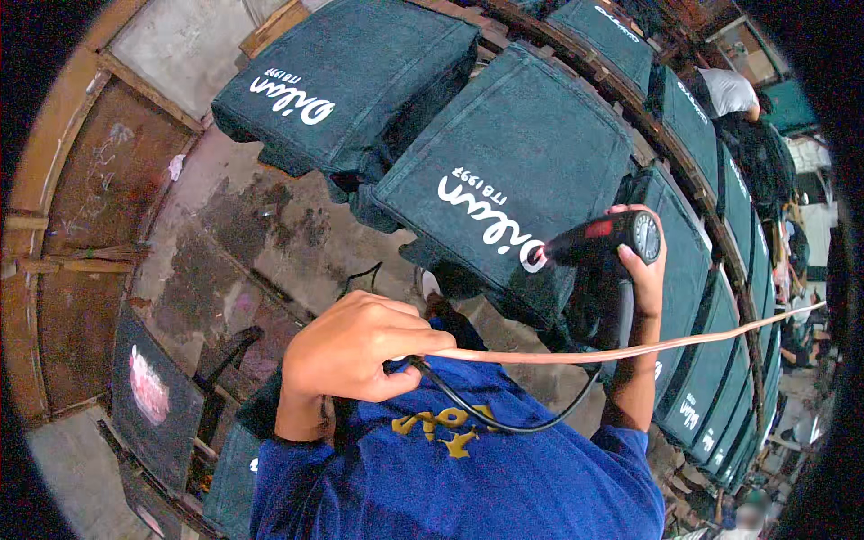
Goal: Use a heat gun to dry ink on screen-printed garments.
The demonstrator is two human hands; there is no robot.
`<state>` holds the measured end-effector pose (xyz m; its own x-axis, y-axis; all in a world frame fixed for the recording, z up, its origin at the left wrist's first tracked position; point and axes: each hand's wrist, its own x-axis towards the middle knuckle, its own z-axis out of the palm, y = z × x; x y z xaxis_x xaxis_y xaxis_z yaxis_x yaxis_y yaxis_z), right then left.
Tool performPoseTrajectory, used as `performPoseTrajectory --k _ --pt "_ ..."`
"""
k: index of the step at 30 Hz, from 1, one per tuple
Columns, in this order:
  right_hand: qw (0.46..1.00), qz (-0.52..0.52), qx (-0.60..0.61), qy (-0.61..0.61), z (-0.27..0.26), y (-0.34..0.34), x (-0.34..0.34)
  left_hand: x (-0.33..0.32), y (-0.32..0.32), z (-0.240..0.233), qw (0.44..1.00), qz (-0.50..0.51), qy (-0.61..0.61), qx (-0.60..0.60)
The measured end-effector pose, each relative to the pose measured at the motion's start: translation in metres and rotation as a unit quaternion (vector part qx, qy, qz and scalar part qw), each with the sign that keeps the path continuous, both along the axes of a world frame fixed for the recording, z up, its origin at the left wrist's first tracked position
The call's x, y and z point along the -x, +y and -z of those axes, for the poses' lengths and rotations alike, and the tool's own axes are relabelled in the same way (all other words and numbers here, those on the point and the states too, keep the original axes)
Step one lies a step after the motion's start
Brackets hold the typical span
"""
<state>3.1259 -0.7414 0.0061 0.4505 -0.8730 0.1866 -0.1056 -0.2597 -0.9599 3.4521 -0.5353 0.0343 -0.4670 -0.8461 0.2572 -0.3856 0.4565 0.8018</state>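
Note:
My right hand [641,256] grips a black heat gun [587,236] with a round dial on its rear end. Its nozzle glows red, close over the end of white lettering on a dark green fabric panel [513,128]. Whether the nozzle touches the cloth I cannot tell. In front of my chest, my left hand [364,347] is closed around a cord. From that fist a black cable [513,425] loops towards the heat gun's handle, while a pale pinkish cord [607,352] stretches off to the right.
Another lettered dark green panel [364,74] lies to the left, its cloth hanging over the edge. Similar panels [695,385] line a wooden rail [739,270] on the right. Beyond it a person in a pale shirt [729,91] bends over. A stained concrete floor [290,236] shows below.

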Motion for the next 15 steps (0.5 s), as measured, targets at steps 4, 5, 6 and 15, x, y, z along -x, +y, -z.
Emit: performPoseTrajectory --k 4,5,6,15 --pt "0.997 -0.055 -0.057 -0.011 0.001 0.020 0.000 0.001 0.000 0.001 1.000 0.000 0.005 0.005" --pt "0.997 -0.055 -0.058 -0.012 0.003 0.019 0.002 0.002 0.000 0.001 1.000 0.000 0.005 0.004" --pt "0.998 -0.050 -0.042 -0.007 0.006 0.017 0.005 0.002 -0.001 0.001 1.000 0.000 0.002 0.011" --pt "0.998 0.049 0.027 -0.002 0.011 -0.003 0.025 0.002 -0.003 0.000 1.000 0.010 -0.002 0.004"
